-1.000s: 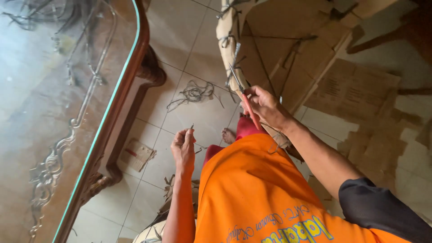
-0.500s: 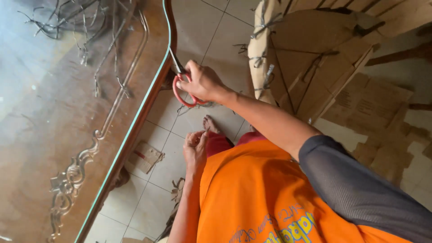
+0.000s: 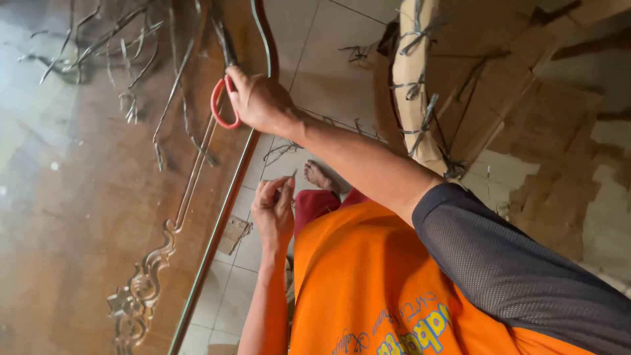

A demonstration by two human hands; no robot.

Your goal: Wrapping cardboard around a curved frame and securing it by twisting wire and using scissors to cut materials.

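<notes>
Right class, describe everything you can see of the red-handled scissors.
The scissors have a red loop handle, plastic by the look, and dark blades pointing toward the table's far end. The right hand grips the handle, hiding part of it. They lie at the glass table edge, beside a pile of thin cut strips.

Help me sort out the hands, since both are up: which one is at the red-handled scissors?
The right hand, reaching out over the glass table edge, grips the red-handled scissors. The left hand stays near the body, pinching only a thin strip.
</notes>
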